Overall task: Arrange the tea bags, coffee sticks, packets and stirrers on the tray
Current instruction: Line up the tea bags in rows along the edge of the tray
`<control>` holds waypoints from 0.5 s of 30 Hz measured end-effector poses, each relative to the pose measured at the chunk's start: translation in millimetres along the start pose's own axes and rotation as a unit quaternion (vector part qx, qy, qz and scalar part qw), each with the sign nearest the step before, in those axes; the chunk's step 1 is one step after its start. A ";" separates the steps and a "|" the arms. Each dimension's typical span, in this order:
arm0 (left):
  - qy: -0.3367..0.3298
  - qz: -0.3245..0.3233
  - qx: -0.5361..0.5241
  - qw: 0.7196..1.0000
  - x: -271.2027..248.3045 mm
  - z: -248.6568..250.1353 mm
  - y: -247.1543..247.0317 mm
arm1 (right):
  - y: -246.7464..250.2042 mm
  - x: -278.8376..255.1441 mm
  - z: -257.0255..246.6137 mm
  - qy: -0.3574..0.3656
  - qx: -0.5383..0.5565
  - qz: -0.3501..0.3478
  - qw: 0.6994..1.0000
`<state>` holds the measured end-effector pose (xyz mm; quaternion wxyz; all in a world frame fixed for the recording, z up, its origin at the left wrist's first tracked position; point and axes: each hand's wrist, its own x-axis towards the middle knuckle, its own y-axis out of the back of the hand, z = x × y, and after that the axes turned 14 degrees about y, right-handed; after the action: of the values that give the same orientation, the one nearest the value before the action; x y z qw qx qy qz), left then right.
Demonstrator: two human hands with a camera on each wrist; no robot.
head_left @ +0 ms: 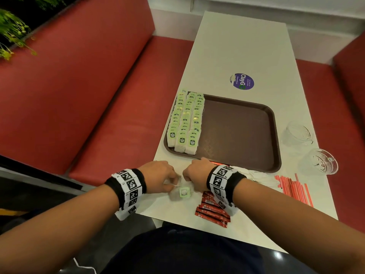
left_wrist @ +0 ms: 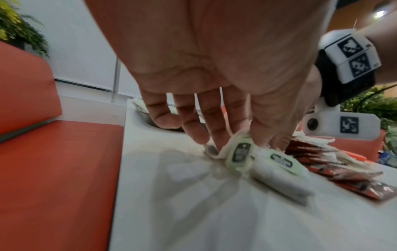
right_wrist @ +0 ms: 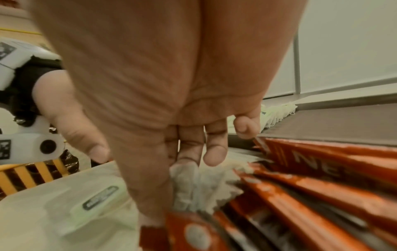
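Left grip (head_left: 159,176): fingers are curling down onto a tea bag (left_wrist: 237,153) on the bench (head_left: 243,56), pinching it.
Right grip (head_left: 195,173): thumb and fingers are pinching a white tea bag (right_wrist: 187,185) beside the coffee sticks (head_left: 212,209).
Loose tea bag (head_left: 184,192): lying on the bench between both hands.
Tray (head_left: 237,131): carrying three rows of tea bags (head_left: 185,119) along its left side.
Stirrers (head_left: 294,187): lying on the bench, right of the right wrist.
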<state>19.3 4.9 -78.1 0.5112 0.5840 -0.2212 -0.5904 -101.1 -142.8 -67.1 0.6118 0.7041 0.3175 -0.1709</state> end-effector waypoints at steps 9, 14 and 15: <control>0.083 0.103 -0.112 0.985 21.3 -16.8 47.6 | 14.7 -11.7 17.3 -0.032 0.084 0.049 0.995; 0.156 0.126 -0.171 0.965 53.3 -40.9 66.5 | 20.4 -23.3 31.8 -0.058 0.163 0.150 0.974; 0.167 0.119 -0.177 0.963 59.0 -44.1 67.7 | 20.1 -24.8 34.9 -0.066 0.182 0.165 0.967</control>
<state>95.2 -56.8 -57.0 0.7027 0.5441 -0.0925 -0.4491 -101.1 -183.6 -43.0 0.5128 0.8333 0.1200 -0.1684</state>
